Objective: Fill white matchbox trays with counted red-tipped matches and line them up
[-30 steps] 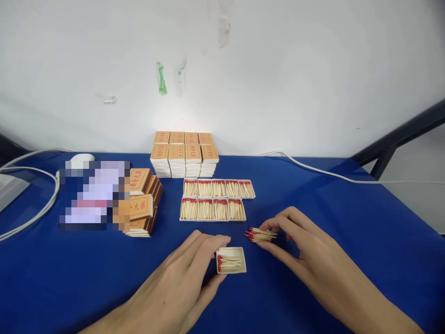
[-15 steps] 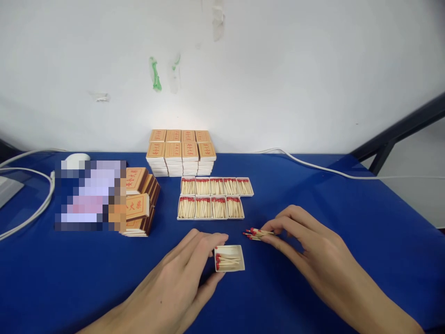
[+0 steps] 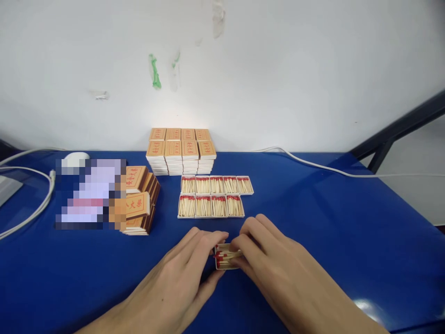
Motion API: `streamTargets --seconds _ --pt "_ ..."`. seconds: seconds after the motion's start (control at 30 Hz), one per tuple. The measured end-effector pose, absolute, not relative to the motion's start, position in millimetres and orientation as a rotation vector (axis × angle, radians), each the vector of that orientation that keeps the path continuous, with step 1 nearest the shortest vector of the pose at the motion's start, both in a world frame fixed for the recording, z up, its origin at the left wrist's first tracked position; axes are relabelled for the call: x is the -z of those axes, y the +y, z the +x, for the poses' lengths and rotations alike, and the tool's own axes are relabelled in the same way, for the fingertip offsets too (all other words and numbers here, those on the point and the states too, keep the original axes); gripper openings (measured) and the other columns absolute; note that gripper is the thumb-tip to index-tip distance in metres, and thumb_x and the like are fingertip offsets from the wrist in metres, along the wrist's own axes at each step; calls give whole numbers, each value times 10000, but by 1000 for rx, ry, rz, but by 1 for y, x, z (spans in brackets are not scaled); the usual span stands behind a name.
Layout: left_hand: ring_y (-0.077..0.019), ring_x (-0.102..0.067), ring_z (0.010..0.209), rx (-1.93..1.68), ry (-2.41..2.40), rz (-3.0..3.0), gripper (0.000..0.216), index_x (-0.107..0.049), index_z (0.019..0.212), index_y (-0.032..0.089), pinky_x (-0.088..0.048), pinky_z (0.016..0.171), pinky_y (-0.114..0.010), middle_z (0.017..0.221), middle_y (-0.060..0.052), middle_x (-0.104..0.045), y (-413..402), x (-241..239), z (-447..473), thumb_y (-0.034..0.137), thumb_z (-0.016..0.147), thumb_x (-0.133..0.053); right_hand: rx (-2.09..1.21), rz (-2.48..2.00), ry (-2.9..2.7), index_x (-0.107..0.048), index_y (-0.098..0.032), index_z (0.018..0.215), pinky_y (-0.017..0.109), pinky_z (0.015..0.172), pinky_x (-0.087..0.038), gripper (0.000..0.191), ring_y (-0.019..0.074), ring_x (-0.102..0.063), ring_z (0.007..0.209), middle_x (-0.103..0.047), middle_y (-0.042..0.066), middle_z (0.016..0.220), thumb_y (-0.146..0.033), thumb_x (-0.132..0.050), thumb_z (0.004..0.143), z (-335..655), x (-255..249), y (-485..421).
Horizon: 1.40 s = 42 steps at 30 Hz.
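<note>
Between thumb and fingers, my left hand (image 3: 189,266) grips a small white matchbox tray (image 3: 222,268) by its left end. Over the tray's right part, my right hand (image 3: 262,253) pinches a few red-headed matches (image 3: 233,254), their heads pointing left above the ones lying inside. My right fingers hide part of the tray. Just beyond my hands, filled matchbox trays (image 3: 211,216) sit in two rows, packed with matches whose red heads face the wall.
Orange-labelled matchboxes (image 3: 174,149) are stacked by the wall, with another leaning pile (image 3: 137,204) at left. Beside it lies a blurred-out, phone-like device (image 3: 92,185) near a white mouse (image 3: 76,160). A white cable (image 3: 313,163) crosses the blue table (image 3: 330,208) toward the right.
My right hand has moved left, carrying its pinched matches from beside the tray to over and into it. My left hand keeps the same grip on the tray.
</note>
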<state>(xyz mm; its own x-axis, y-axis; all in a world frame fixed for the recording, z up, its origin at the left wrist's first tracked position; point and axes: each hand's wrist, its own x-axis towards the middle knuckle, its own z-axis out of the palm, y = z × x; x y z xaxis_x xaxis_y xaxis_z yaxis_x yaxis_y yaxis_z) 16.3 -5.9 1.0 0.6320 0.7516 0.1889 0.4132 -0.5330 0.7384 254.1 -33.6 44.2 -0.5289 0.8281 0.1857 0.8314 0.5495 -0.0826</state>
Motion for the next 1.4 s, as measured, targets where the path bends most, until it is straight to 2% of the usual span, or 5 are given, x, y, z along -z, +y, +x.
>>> streamTargets --seconds 0.2,0.47,0.63,0.87,1.4 --pt "-206 -751 1175 -644 879 2165 548 -483 1578 348 -655 1041 -350 1283 -17 -717 -5 -3 18 114 1116 -661 193 -1337 -2675 -728 -199 915 441 643 -587 269 296 -603 854 -666 100 918 -18 -771 721 247 -45 -28" --pt "-195 -728 1185 -652 882 2169 520 -510 1545 344 -635 1036 -327 1321 -18 -699 -7 -8 15 113 1105 -667 -149 -1437 -2567 -753 -247 1098 346 722 -617 177 254 -672 969 -714 91 1102 -97 -678 1038 263 -47 -33" --pt "-117 -684 890 -822 1033 2127 283 -620 1326 324 -606 821 -220 1187 28 -682 -9 -8 18 192 1102 -734 -461 -1537 -2344 -715 -280 1280 307 832 -648 211 196 -730 1022 -699 62 1248 -174 -576 1163 282 -48 -36" --pt "-82 -709 843 -902 969 2102 170 -663 1163 300 -571 788 -159 980 74 -684 -2 -9 21 145 1111 -709 -779 -1449 -2227 -713 -308 1267 245 883 -598 304 149 -720 1055 -686 15 1230 -82 -538 1165 290 -36 -37" --pt "-122 -726 833 -1037 1065 2306 54 -742 1110 246 -621 763 -239 986 30 -773 -6 -13 20 193 1111 -742 -845 -1499 -2058 -713 -296 1137 240 849 -541 143 119 -711 970 -699 -30 1115 -195 -621 1180 276 -39 -34"
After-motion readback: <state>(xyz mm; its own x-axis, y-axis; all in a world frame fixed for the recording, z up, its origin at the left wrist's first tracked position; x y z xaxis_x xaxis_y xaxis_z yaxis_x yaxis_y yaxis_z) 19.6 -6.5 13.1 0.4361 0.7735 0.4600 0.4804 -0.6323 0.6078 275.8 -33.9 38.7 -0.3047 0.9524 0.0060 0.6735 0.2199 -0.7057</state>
